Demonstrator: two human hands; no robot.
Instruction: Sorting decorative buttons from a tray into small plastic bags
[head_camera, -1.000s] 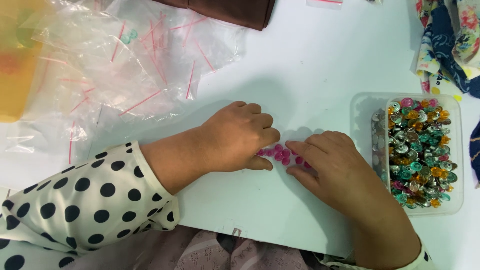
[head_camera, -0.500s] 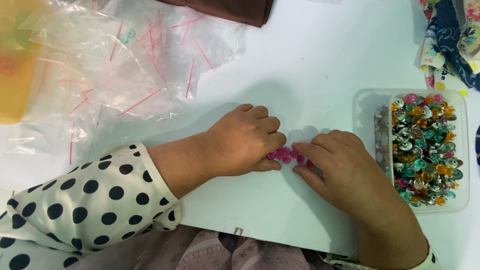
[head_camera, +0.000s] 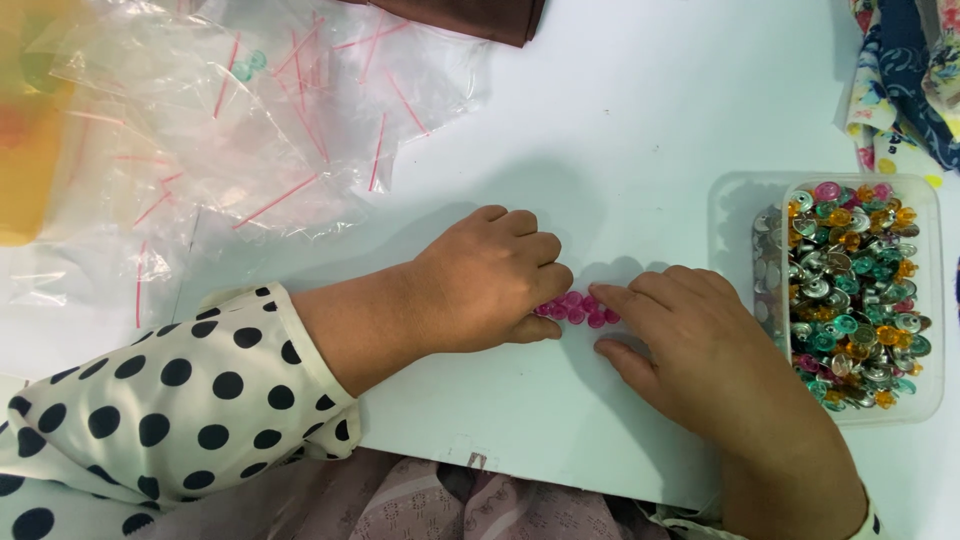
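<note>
Both hands have come a little closer together than half a second ago, and the row of pink beads (head_camera: 578, 310) between them now looks tighter and shorter. I use these beads as the landmark for all places.

The left hand (head_camera: 490, 285) lies directly to the left of the beads, with the knuckles up and the fingers curled under. Its fingertips touch the left end of the bead cluster. It presses against the beads, but it does not lift them; if some fingers pinch a bead underneath, I cannot tell, because the hand covers them. The right hand (head_camera: 690, 340) lies directly to the right of the beads. Its index finger touches the right end of the row and its thumb rests on the table just below and to the right of the beads. This hand is loosely bent and not closed around anything.

The beads lie on the white table (head_camera: 620, 120), near its front edge, in a short line.

Further right of the beads, past the right hand, stands a clear plastic box (head_camera: 850, 300) full of small metal and coloured studs in green, orange and pink. Up and to the left of the beads lies a pile of clear plastic bags (head_camera: 230, 130) with red sealing strips. The left arm wears a white sleeve with black dots (head_camera: 150, 400).
</note>
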